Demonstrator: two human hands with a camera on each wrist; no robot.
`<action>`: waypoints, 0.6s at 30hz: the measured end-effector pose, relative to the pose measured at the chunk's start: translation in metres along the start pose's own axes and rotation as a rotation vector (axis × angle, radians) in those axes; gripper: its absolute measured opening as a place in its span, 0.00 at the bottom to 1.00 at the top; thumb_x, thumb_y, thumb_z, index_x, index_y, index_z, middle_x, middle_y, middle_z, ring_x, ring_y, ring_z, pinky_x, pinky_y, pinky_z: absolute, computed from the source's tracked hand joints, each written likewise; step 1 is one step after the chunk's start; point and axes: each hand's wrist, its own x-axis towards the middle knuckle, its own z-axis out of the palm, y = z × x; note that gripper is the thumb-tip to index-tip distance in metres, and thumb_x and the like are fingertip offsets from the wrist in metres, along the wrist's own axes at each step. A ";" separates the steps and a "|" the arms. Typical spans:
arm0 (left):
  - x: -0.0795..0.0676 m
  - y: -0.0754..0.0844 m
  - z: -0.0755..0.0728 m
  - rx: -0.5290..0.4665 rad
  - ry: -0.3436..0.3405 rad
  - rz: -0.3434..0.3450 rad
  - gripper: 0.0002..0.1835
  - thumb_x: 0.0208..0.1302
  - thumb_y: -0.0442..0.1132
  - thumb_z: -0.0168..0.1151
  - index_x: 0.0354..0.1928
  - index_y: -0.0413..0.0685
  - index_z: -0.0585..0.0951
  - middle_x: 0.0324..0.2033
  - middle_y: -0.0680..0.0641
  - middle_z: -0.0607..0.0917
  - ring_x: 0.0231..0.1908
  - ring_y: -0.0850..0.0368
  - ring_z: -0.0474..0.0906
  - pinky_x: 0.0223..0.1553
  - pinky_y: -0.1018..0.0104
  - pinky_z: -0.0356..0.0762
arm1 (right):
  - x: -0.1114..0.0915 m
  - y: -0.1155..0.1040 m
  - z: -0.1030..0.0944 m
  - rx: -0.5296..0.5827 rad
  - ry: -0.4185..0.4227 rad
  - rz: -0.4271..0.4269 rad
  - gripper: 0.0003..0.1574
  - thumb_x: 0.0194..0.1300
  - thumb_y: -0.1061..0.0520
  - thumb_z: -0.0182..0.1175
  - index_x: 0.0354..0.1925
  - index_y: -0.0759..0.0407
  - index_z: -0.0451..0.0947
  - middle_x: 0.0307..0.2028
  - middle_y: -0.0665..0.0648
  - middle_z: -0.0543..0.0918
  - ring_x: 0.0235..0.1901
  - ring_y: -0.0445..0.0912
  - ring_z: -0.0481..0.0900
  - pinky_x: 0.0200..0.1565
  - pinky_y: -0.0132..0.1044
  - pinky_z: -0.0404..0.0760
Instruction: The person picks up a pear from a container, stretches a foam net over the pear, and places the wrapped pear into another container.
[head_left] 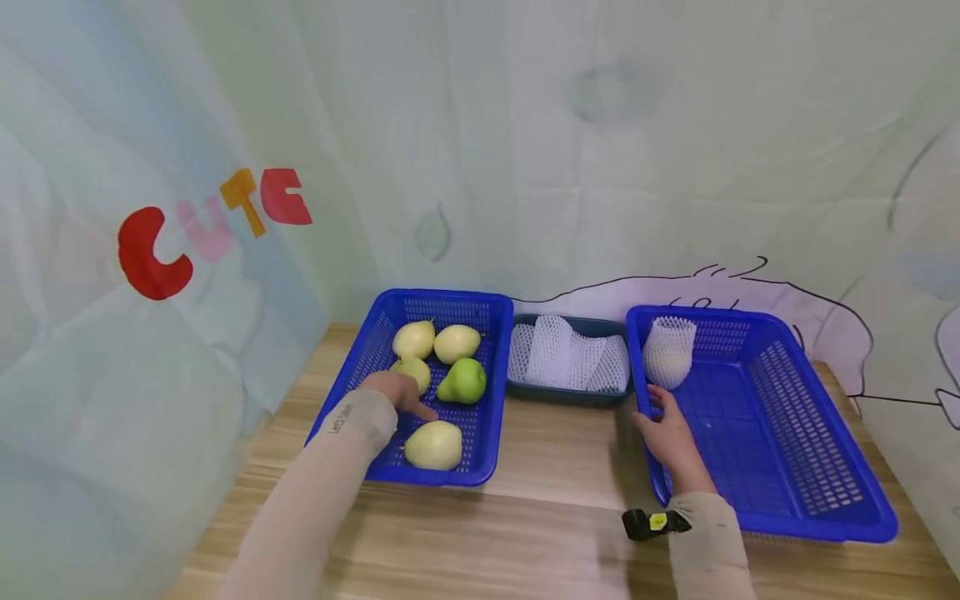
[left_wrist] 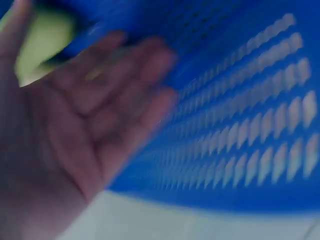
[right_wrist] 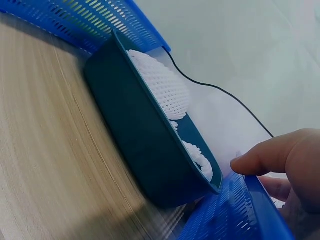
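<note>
My left hand reaches into the left blue basket, low among several pears. Its fingers look loosely extended in the left wrist view, with nothing in the palm. A pale yellow pear lies just in front of the thumb, and a greener pear sits to the right. The partly covered pear is right behind the hand. My right hand grips the left rim of the right blue basket, thumb outside and fingers inside. A pear in a white foam net stands in that basket's back left corner.
A dark green tray between the two baskets holds several white foam nets. All stand on a wooden table, with a printed cloth hanging close behind. A black strap device is on the right wrist.
</note>
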 end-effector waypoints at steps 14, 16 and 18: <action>-0.014 0.034 0.022 -0.232 -0.056 -0.166 0.46 0.18 0.72 0.72 0.33 0.38 0.79 0.31 0.40 0.84 0.32 0.49 0.79 0.30 0.61 0.75 | 0.000 0.001 -0.001 -0.015 0.009 -0.019 0.37 0.61 0.64 0.51 0.66 0.71 0.49 0.60 0.76 0.60 0.55 0.67 0.65 0.52 0.56 0.68; -0.016 0.041 0.022 -0.185 -0.037 -0.135 0.43 0.18 0.69 0.74 0.35 0.42 0.81 0.32 0.42 0.83 0.31 0.50 0.78 0.30 0.61 0.76 | 0.000 0.001 -0.001 -0.014 0.012 -0.022 0.37 0.61 0.64 0.51 0.66 0.71 0.50 0.60 0.76 0.60 0.55 0.67 0.65 0.52 0.56 0.68; -0.016 0.046 0.021 -0.094 -0.030 -0.078 0.41 0.21 0.67 0.75 0.39 0.46 0.81 0.36 0.45 0.81 0.34 0.52 0.76 0.36 0.60 0.76 | 0.000 0.001 -0.001 -0.012 0.012 -0.022 0.37 0.61 0.64 0.51 0.65 0.71 0.50 0.60 0.76 0.60 0.55 0.67 0.65 0.52 0.56 0.68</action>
